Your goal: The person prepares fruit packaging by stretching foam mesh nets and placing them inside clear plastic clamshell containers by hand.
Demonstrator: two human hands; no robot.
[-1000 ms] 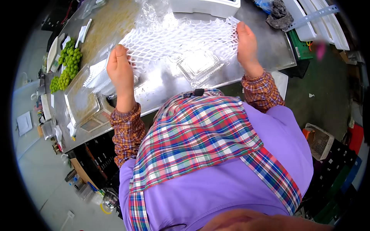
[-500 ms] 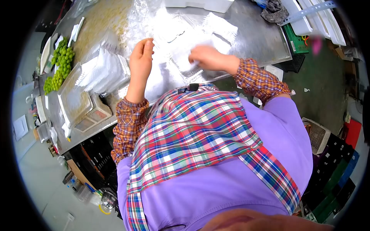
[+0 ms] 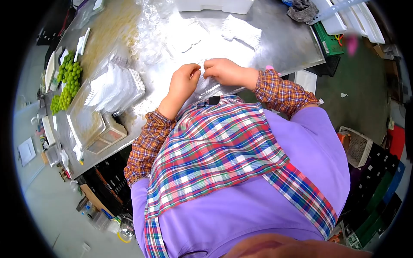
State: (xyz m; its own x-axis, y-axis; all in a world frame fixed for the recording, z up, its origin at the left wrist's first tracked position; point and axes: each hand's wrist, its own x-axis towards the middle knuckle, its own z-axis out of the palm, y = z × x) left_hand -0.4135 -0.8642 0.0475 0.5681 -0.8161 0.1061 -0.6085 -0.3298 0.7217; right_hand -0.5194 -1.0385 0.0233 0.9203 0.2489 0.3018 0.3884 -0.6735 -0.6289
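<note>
Near the table's front edge, my left hand (image 3: 185, 81) and my right hand (image 3: 227, 72) are close together, thumbs and fingertips pinched. Thin clear plastic (image 3: 205, 85) shows at and below the fingertips; glare hides its shape, and I cannot tell whether it is a bag or a sheet. Left of my left hand stands a stack of white netted sheets (image 3: 114, 86) in clear plastic. Beyond my right hand lies a white netted piece (image 3: 242, 32). A bright white flat item (image 3: 189, 36) lies between them, washed out by light.
Green grapes (image 3: 69, 77) are at the table's left edge, by a clear tray (image 3: 84, 116). Crumpled clear plastic (image 3: 150, 32) and a white box (image 3: 215, 5) lie at the far side. A grey cloth (image 3: 303, 10) and a green crate (image 3: 328, 39) are at right.
My left hand has moved right and down toward my right hand. My right hand, blurred before, is now sharper and slightly farther left. The hands have come together over the plastic.
</note>
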